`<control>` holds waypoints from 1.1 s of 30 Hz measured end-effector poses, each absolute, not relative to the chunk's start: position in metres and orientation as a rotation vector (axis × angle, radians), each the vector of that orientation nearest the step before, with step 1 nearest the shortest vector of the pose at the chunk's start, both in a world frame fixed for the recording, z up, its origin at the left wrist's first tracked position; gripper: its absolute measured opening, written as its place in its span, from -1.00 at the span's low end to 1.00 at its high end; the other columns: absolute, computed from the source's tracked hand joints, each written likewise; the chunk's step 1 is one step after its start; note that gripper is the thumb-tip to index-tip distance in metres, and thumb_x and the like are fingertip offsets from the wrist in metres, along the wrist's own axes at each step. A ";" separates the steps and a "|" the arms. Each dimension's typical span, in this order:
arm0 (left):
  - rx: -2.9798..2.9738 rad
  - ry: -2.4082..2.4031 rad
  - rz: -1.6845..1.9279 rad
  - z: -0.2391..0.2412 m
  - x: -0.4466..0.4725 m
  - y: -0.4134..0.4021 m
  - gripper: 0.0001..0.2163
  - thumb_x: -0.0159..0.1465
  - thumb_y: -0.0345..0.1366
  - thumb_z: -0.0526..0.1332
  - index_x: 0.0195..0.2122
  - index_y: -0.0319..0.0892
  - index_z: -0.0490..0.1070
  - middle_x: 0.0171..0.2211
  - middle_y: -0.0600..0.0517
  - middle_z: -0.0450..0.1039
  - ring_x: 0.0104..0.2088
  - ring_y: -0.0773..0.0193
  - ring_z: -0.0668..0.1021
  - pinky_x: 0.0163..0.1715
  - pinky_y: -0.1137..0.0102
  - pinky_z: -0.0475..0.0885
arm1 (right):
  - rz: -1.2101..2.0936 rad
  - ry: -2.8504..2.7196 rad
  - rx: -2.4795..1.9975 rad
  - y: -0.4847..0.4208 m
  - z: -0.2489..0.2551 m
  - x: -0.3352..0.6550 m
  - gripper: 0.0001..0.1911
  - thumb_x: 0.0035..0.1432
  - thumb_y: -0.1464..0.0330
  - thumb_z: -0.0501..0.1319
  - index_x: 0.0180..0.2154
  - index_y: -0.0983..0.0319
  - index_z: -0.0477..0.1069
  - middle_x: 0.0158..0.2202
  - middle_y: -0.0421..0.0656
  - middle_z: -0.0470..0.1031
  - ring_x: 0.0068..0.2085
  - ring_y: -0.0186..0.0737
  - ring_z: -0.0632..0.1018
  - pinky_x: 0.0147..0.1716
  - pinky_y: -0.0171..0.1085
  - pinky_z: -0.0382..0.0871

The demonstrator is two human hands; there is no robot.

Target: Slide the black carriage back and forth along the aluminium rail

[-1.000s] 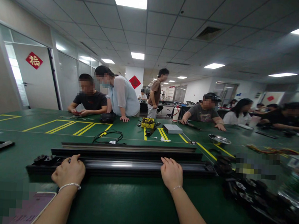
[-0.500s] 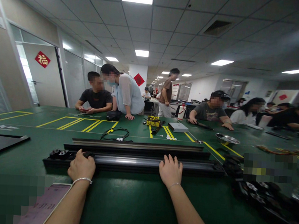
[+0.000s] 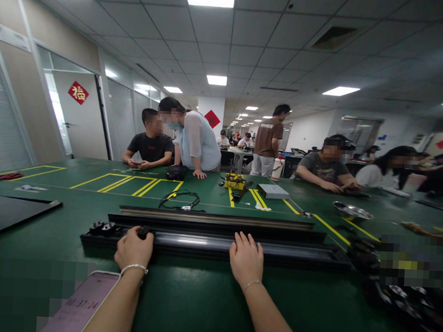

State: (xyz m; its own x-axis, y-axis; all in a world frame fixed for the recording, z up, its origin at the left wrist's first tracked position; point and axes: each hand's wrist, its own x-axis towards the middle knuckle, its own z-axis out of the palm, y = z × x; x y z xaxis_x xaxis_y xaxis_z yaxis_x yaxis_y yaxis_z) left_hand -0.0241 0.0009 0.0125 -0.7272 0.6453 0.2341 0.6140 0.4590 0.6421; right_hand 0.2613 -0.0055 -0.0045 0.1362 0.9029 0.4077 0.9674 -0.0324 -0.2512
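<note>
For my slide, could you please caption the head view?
Left hand around a small black part, right hand on a long black rail, on a green table.

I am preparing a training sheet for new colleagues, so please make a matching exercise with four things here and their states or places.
1. left hand
2. right hand
3. phone
4. metal bowl

A. to the right of the grey box
B. fingers extended on the black rail
C. showing digits
D. curled around a small black part

Pairs: 1-D, 2-B, 3-C, 4-A
</note>
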 end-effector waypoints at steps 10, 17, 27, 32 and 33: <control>1.126 2.618 1.153 0.009 -0.027 0.003 -0.62 0.07 -0.08 0.07 -0.09 -0.05 0.31 -0.15 -0.11 0.38 0.05 0.00 0.31 -0.07 0.10 0.28 | -0.189 -1.783 -1.948 -0.006 -0.002 0.260 -0.51 0.17 0.29 -0.15 0.07 0.18 0.30 0.13 -0.19 0.27 0.17 -0.10 0.18 0.12 -0.07 -0.12; 1.143 2.598 1.117 0.012 -0.024 -0.001 -0.63 0.09 -0.06 0.05 -0.10 -0.03 0.31 -0.14 -0.10 0.39 0.09 0.01 0.28 -0.05 0.10 0.27 | -0.189 -1.785 -1.943 -0.006 -0.001 0.260 -0.52 0.16 0.30 -0.14 0.05 0.18 0.31 0.12 -0.18 0.28 0.17 -0.11 0.19 0.10 -0.09 -0.10; 1.158 2.590 1.086 0.011 -0.023 -0.001 -0.64 0.08 -0.03 0.06 -0.11 -0.01 0.31 -0.11 -0.06 0.39 0.11 0.04 0.26 -0.03 0.14 0.27 | -0.212 -1.781 -1.947 -0.005 -0.004 0.260 -0.53 0.17 0.29 -0.13 0.06 0.17 0.30 0.12 -0.16 0.29 0.17 -0.12 0.19 0.10 -0.11 -0.11; 1.156 2.599 1.068 0.012 -0.022 -0.002 -0.65 0.07 -0.04 0.06 -0.13 0.00 0.31 -0.11 -0.06 0.39 0.10 0.03 0.26 -0.04 0.13 0.28 | -0.208 -1.776 -1.952 -0.005 -0.003 0.260 -0.53 0.17 0.30 -0.13 0.05 0.16 0.31 0.12 -0.16 0.29 0.16 -0.13 0.19 0.09 -0.11 -0.09; 1.158 2.600 1.065 0.012 -0.022 -0.002 -0.65 0.07 -0.04 0.06 -0.13 0.01 0.31 -0.11 -0.06 0.39 0.10 0.03 0.26 -0.04 0.13 0.28 | -0.205 -1.774 -1.956 -0.005 -0.003 0.260 -0.53 0.17 0.29 -0.13 0.05 0.16 0.31 0.12 -0.16 0.28 0.16 -0.13 0.19 0.09 -0.12 -0.09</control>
